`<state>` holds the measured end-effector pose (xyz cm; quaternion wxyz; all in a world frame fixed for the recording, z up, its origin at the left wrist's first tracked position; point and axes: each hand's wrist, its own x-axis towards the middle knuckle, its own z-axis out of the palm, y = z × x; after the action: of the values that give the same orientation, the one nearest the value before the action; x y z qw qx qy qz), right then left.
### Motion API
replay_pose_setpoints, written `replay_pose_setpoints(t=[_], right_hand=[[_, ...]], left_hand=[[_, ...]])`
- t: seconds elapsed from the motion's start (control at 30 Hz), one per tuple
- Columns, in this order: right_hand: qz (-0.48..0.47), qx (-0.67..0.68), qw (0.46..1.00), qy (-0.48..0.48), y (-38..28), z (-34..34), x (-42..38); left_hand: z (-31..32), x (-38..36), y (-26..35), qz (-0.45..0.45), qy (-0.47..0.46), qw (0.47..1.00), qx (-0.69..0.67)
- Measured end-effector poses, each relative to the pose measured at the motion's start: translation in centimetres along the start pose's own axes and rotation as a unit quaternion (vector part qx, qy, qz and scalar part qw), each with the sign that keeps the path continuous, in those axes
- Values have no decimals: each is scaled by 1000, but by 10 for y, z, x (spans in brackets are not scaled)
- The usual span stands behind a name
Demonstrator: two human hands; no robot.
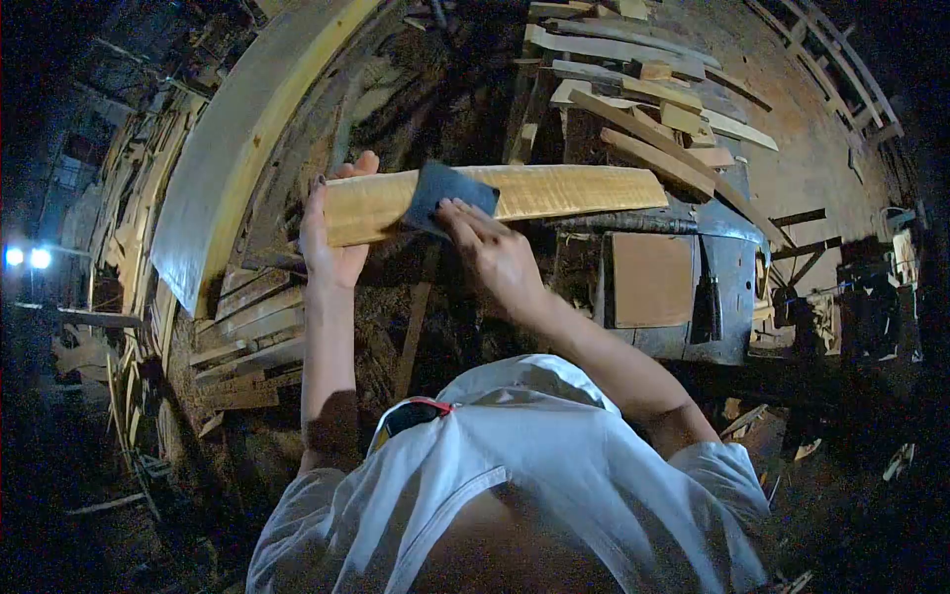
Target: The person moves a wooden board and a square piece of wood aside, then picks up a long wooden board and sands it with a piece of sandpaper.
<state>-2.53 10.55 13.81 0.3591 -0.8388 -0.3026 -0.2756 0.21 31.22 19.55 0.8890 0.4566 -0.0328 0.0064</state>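
A long, pale wooden board [579,190], slightly curved and narrower at its right end, lies crosswise in front of me. My left hand [334,233] is closed round its left end, the thumb on the near side and fingertips showing past the top edge. On the board's upper face, left of the middle, rests a dark sheet of sandpaper [435,193], bent over the surface. My right hand [500,262] presses the sheet with its fingers bent together. The sandpaper's underside is hidden.
A large curved plank [237,139] stands at the left. Several cut wood pieces [633,89] are heaped at the upper right. Below them a brown square panel [653,280] lies on a grey surface [727,287]. Loose planks [252,342] lie at the lower left.
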Motion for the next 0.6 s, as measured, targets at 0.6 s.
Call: replay_pose_setpoints(t=[0.6], right_hand=[[21,-27,999,38,2,11,34]], left_hand=[[17,-3,6,-3,-36,999,13]])
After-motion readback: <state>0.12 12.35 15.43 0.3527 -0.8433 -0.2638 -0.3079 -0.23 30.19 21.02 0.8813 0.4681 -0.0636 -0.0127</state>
